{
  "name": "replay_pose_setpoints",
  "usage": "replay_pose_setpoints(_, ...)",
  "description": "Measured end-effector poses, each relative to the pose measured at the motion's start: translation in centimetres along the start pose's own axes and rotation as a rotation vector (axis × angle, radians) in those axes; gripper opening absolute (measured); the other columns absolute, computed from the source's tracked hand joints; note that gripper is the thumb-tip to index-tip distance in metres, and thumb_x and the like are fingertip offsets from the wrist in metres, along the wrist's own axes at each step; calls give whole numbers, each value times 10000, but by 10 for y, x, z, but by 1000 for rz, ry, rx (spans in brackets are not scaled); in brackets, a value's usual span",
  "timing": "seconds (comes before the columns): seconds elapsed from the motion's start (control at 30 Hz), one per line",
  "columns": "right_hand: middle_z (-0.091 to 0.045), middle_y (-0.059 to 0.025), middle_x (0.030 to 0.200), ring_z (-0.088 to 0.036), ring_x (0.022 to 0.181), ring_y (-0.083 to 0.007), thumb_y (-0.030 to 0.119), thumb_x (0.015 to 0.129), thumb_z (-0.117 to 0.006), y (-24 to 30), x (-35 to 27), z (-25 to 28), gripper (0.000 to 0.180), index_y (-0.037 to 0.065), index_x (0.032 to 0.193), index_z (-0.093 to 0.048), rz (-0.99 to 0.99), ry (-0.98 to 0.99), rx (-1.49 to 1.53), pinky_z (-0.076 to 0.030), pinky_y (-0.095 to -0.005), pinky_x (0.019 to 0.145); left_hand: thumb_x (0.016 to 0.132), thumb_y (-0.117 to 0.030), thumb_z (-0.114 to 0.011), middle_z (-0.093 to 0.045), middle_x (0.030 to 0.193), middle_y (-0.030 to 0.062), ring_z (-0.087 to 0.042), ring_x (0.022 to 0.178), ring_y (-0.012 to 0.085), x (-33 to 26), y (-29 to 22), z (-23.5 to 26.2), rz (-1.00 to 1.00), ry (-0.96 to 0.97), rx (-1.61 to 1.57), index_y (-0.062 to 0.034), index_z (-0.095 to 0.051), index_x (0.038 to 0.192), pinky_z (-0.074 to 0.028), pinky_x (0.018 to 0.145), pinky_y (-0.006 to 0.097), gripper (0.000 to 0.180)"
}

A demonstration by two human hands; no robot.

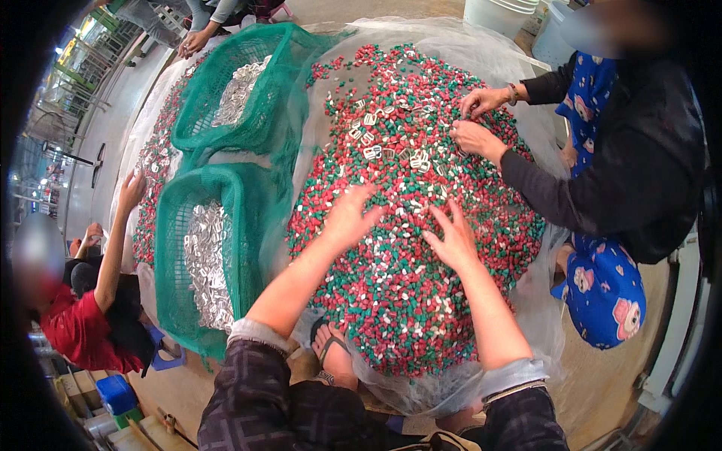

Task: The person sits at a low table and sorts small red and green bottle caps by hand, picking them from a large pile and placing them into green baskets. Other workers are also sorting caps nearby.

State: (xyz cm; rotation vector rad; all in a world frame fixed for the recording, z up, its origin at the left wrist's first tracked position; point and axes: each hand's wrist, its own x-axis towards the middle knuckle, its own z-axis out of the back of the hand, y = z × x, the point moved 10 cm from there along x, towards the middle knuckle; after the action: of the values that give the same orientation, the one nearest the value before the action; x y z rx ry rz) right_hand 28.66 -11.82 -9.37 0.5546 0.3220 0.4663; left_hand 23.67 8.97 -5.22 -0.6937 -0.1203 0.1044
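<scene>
A wide heap of small red, green and white pellets (391, 301) lies spread on a pale translucent sheet. Over its middle is my left hand (352, 216), fingers apart and holding nothing that I can see. My right hand (455, 239) is a little to the right, its fingers spread just above or on the pellets; contact is hard to tell. Several silver slotted metal pieces, shaped like buckles (372, 152), lie on the heap beyond both hands. A co-worker's hands (481, 135) pick at the pellets on the far right.
Two green baskets (235, 255) draped with green netting stand at left, with silver metal pieces (207, 263) inside. Beyond them, other people reach over another pellet heap (162, 150). White buckets (500, 15) stand at the back right. My sandalled foot (335, 349) is by the sheet's near edge.
</scene>
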Motion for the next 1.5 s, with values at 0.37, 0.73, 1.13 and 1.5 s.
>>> replay_pose_setpoints(0.37,-590,-101,1031,-566,941,-271,300,807,-605,16,5,1,226,127,941,-664,143,73,117,-416,-423,876,797,-548,-548,-546,1191,154,-558,1055,348,-4,-26,-67,-141,801,19,-179,-558,1179,-450,892,458,530)
replay_pose_setpoints(0.73,-402,-204,1356,-370,1266,-279,309,863,-526,-85,145,-1,516,25,1288,-451,-431,-227,567,-275,-352,1036,839,-587,-439,-486,1238,137,-516,1111,332,220,104,-22,221,41,218,-211,-507,1240,-444,897,449,554)
replay_pose_setpoints(1.13,-609,-135,984,-588,930,-268,208,860,-528,17,16,-6,244,14,1001,-578,-172,-3,560,-445,-350,821,883,-350,-529,-600,925,152,-604,951,271,10,-61,-80,-238,695,-514,-84,-536,1140,-480,812,414,370)
replay_pose_setpoints(1.5,-426,-139,1314,-472,1157,-376,355,803,-606,17,-1,6,424,201,1195,-556,-173,127,-54,-453,-454,892,811,-451,-571,-561,1048,130,-527,987,349,114,51,-36,20,86,327,-139,-604,1066,-489,785,459,404)
